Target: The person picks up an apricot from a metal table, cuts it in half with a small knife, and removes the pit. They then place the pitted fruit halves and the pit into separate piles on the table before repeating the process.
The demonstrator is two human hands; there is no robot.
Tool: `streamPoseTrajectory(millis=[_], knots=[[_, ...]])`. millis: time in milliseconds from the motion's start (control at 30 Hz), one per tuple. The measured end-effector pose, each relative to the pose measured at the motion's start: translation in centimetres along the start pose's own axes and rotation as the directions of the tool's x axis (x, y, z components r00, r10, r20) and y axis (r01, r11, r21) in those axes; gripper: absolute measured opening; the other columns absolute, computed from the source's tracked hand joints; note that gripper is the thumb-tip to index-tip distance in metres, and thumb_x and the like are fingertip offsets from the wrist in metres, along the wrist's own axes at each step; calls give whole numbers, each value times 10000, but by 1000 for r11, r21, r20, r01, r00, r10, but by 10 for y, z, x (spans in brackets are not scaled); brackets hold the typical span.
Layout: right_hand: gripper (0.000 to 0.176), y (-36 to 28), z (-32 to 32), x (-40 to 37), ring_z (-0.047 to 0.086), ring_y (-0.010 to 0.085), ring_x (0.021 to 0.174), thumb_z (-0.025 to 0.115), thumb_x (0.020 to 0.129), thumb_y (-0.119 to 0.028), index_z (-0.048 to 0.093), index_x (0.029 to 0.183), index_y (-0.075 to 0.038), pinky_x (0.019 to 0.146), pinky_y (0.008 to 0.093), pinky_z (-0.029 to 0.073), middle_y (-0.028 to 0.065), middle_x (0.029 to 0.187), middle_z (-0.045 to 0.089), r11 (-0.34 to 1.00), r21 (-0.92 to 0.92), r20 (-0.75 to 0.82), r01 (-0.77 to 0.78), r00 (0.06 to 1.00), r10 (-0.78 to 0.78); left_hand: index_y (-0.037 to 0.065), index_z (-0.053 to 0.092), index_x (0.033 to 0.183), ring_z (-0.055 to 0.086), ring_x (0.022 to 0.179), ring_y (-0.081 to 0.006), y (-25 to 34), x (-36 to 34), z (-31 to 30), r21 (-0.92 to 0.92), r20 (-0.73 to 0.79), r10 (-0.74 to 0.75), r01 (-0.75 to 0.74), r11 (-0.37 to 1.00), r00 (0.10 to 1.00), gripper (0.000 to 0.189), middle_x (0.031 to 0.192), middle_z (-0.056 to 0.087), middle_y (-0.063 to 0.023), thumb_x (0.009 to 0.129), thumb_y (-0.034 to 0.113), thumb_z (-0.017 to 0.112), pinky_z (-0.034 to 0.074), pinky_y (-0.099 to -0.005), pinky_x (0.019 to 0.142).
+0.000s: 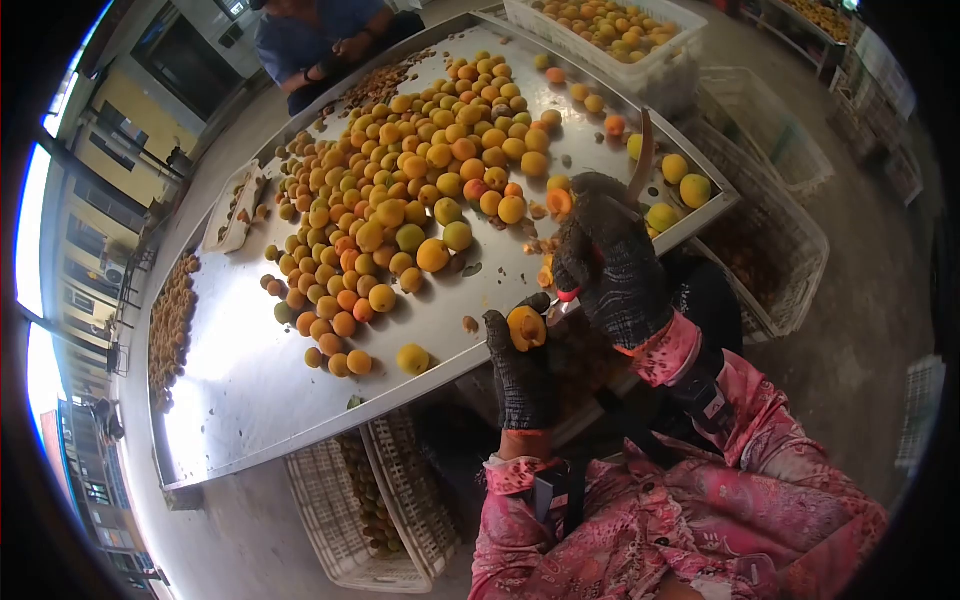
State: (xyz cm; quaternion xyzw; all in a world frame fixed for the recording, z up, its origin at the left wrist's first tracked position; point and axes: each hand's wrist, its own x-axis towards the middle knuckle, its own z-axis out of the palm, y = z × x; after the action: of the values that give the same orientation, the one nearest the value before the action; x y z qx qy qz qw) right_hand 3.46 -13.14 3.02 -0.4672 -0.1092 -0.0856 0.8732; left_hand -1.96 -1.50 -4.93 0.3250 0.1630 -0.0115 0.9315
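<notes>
Left hand [522,388]: grip clamped on one cut fruit [526,328], at table's [250,385] near edge, cut face showing, presumably for access. Right hand [618,268]: grip closed around small tool [568,295], mostly hidden.

Yellow-orange fruit [389,212], black gloves [625,275], pink patterned sleeves [775,430], silvery tabletop [245,345], whitish crate [650,75]

At the near edge of the metal tabletop [300,400], the gloved left hand [522,385] holds a cut fruit [526,330]. The gloved right hand [615,260] curls above that same edge, a red piece [568,295] at its fingertips; what it grasps is hard to make out. Yellow-orange fruits [400,180] spread over the tabletop's middle, small brown pieces [172,330] along its left edge. A slatted crate [420,490] stands below the tabletop; a person [325,35] is beyond its far edge.
</notes>
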Motion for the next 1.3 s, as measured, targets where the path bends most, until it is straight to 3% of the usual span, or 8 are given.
streamPoseTrajectory(millis=[200, 367, 867, 967, 1033, 1067, 1200, 1300], knots=[[235, 13, 2, 8, 409, 71, 519, 462, 906, -123, 474, 1106, -1, 501, 229, 396, 8, 629, 428, 994, 104, -1, -28, 1000, 28, 107, 512, 893, 528, 620, -153, -5, -9, 15, -166, 80, -175, 187, 968, 981, 502, 726, 531, -38, 841, 601, 438, 433, -242, 498], [285, 27, -4, 4, 407, 81, 455, 574, 855, -169, 523, 1125, -95, 449, 235, 370, -5, 617, 479, 998, -3, -117, 59, 991, -59, 109, 465, 879, 474, 566, -141, -11, 0, 24, -46, -100, 34, -39, 998, 994, 476, 676, 475, -29, 860, 582, 422, 397, -233, 490], [200, 47, -6, 51, 275, 71, 356, 552, 850, -145, 487, 1039, -134, 336, 225, 258, -25, 540, 379, 850, 493, -203, -187, 925, 322, 139, 514, 852, 424, 455, -121, 11, 29, 38, 84, -123, -83, 94, 992, 989, 363, 582, 454, 5, 854, 502, 499, 349, -236, 409], [231, 50, -8, 58, 364, 84, 396, 557, 838, -115, 491, 1060, -109, 361, 232, 316, -14, 577, 416, 858, 454, 2, -241, 963, 270, 126, 526, 900, 488, 526, -113, 22, 42, 43, 104, -167, -107, 125, 987, 980, 287, 641, 498, -3, 861, 410, 541, 397, -253, 446], [216, 52, -7, 61, 510, 140, 514, 570, 828, -107, 531, 1040, -85, 457, 264, 420, 25, 671, 524, 978, -208, 83, -6, 996, 24, 99, 534, 924, 509, 603, -115, 25, 52, 39, 349, -151, -42, 93, 932, 988, 303, 705, 522, -11, 893, 396, 488, 426, -247, 532], [210, 51, -8, 62, 607, 185, 725, 583, 808, -69, 580, 1018, -76, 626, 280, 483, 66, 852, 610, 677, -718, 190, 161, 981, -33, 72, 543, 948, 530, 679, -116, 26, 58, 36, 572, -116, 13, 56, 818, 993, 330, 769, 545, -20, 925, 383, 434, 454, -241, 619], [209, 66, 2, 60, 628, 150, 836, 668, 784, -140, 636, 985, -90, 722, 280, 495, 49, 945, 651, 572, -390, 624, 722, 664, -412, 67, 534, 997, 554, 795, -138, -1, 102, -2, 826, 298, 301, -403, 393, 906, 317, 870, 564, -30, 925, 362, 444, 478, -273, 711], [207, 79, 10, 70, 625, 146, 811, 663, 783, -113, 636, 987, -87, 707, 281, 498, 43, 919, 648, 931, -320, 161, 173, 979, -127, 60, 513, 1058, 547, 892, -144, 4, 103, 9, 430, -8, 166, -147, 891, 986, 330, 945, 563, -43, 921, 355, 453, 476, -299, 763]])
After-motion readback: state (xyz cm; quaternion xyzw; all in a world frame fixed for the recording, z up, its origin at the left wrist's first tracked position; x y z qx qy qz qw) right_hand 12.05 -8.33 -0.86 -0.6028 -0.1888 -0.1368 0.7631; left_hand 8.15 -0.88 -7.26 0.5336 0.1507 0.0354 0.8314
